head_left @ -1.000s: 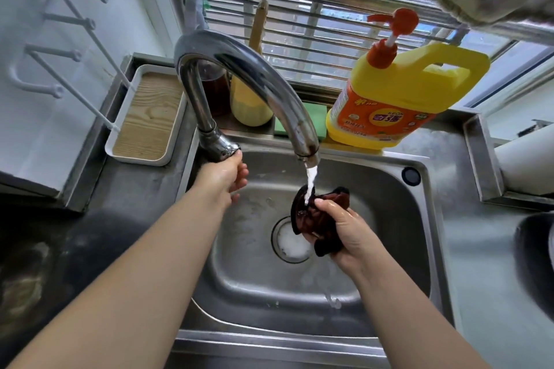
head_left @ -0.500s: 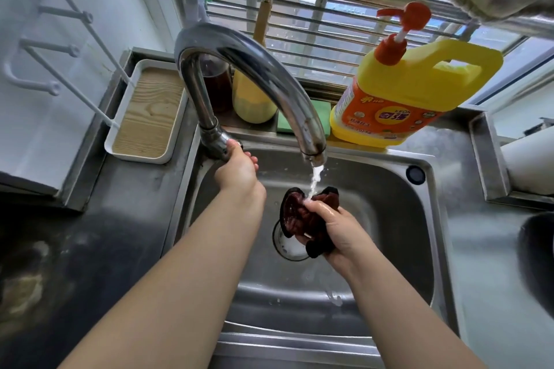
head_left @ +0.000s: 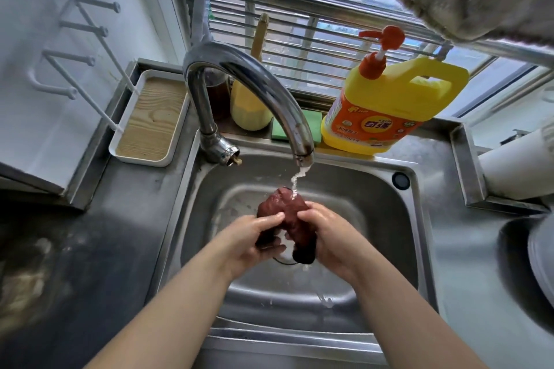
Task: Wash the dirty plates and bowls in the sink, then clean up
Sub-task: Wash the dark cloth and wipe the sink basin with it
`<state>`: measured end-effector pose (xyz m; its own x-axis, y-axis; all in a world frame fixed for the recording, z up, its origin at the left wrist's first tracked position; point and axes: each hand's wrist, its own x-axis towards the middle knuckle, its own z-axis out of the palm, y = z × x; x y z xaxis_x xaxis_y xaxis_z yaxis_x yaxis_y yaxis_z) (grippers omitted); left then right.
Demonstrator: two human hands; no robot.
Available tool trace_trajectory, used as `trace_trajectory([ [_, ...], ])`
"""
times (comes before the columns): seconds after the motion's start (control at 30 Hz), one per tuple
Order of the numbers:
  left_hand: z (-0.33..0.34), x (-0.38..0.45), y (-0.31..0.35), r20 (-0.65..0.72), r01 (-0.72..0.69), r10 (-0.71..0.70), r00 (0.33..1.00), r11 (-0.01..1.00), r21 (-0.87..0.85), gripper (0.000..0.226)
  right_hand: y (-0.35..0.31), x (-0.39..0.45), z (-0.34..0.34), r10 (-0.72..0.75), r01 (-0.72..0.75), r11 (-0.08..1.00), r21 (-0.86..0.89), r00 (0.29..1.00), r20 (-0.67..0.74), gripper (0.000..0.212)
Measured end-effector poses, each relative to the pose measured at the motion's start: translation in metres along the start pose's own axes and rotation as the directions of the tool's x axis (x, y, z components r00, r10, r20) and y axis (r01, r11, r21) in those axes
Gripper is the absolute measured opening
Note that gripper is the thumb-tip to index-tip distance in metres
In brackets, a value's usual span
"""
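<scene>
1. Now that your left hand (head_left: 250, 241) has come off the tap base and joined the right, both hands work the dark red cloth (head_left: 286, 219) together over the drain at the middle of the sink (head_left: 374, 219).
2. Left hand: fingers curled round the cloth's left side, thumb on top. Right hand (head_left: 325, 232): fingers wrapped round the right side, squeezing. Both are wet.
3. The tap (head_left: 239, 84) runs a thin stream (head_left: 296, 181) that lands on the top of the cloth; milky water drips from the lower end into the drain.
4. Against the frame one second ago: your left hand was then at the tap's base by the back left corner of the sink, and only the right held the cloth under the spout. Half a second ago the left was at the same base. It has since crossed to the cloth.
5. Judgement: the water setting appears finished and you are rinsing or wringing the cloth, which reads as the clean-up part of the task.
6. No plates or bowls lie in the sink basin. Whether a dish sits at the counter's right edge cannot be told.
7. The detergent bottle (head_left: 386, 108) stands at the back rim, right of the spout, untouched.
</scene>
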<state>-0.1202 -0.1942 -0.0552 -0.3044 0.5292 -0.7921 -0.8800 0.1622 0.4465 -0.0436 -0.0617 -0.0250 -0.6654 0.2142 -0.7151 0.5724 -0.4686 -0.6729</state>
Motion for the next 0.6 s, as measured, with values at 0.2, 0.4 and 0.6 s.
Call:
trace_trajectory([
  [0.2, -0.018, -0.014, 0.002, 0.037, -0.1, 0.107, 0.994, 0.983, -0.152, 0.036, 0.011, -0.008, -0.019, -0.246, 0.137, 0.78, -0.611, 0.964, -0.097, 0.022],
  [0.4, -0.016, -0.017, -0.009, -0.163, -0.265, 0.279, 0.946, 0.959, 0.101, 0.039, 0.014, -0.013, -0.028, -0.216, 0.062, 0.096, -0.993, 0.976, 0.04, 0.085],
  [0.6, -0.004, -0.028, -0.011, -0.027, -0.312, 0.324, 0.946, 0.927, 0.208, 0.028, 0.044, -0.013, -0.013, -0.261, 0.031, 0.154, -0.988, 0.965, -0.01, 0.038],
])
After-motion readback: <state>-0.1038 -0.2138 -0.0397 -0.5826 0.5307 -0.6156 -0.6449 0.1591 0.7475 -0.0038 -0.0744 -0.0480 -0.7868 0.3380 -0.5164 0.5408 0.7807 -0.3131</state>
